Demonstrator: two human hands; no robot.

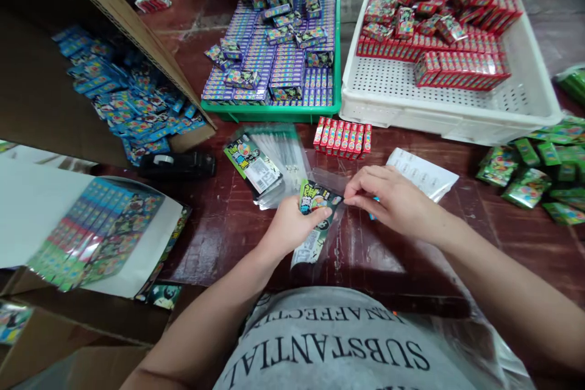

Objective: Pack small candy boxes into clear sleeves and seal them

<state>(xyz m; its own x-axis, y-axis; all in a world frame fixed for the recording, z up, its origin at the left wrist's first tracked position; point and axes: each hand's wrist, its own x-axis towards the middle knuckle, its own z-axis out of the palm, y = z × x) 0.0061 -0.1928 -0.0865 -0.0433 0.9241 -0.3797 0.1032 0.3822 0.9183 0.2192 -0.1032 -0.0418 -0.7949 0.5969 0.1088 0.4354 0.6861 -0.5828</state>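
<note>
Clear plastic sleeve with green printed card header (316,210) is held just over the dark red wooden table (365,256), mid front edge. Sleeve is featherlight, floppy, slick film; the card end is stiff, so grip there. Left hand (287,228) clamps the header, thumb pressed on top. Right hand (393,201) pinches the sleeve's edge, fingertips together.

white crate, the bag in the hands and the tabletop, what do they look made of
White crate: moulded plastic, matte; perforated floor, rounded rim. Bag: thin clear plastic film, glossy and see-through, printed header on top. Tabletop: probably wood, dark red lacquer, worn; plank seams and glare.
</note>
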